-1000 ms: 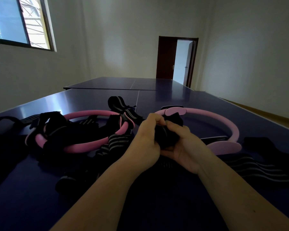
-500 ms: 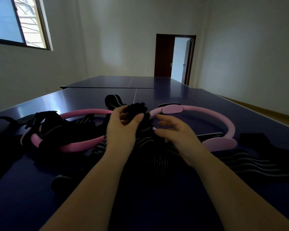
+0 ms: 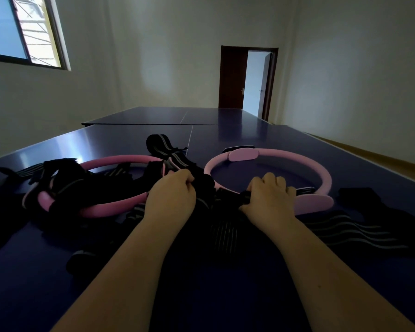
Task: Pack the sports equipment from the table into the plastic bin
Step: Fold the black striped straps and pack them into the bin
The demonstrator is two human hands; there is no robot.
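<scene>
Two pink exercise rings lie on the blue table [image 3: 225, 137]: one on the left [image 3: 120, 161], partly covered by black straps, and one on the right [image 3: 321, 173]. My left hand [image 3: 170, 197] grips a black striped elastic wrap [image 3: 204, 188] at its left end. My right hand [image 3: 268, 195] grips the same wrap at its right end, just in front of the right ring. More black striped wraps lie at the far middle [image 3: 158, 144] and at the right [image 3: 350, 231]. No plastic bin is in view.
A dark pile of straps [image 3: 58, 185] sits at the left of the table. A second blue table [image 3: 177, 115] stands behind. A window [image 3: 17, 29] is at the upper left and an open door [image 3: 254, 82] at the back right.
My hands have moved apart from a bunched grip at the centre. The wrap now stretches between them, with the right hand shifted right toward the right ring.
</scene>
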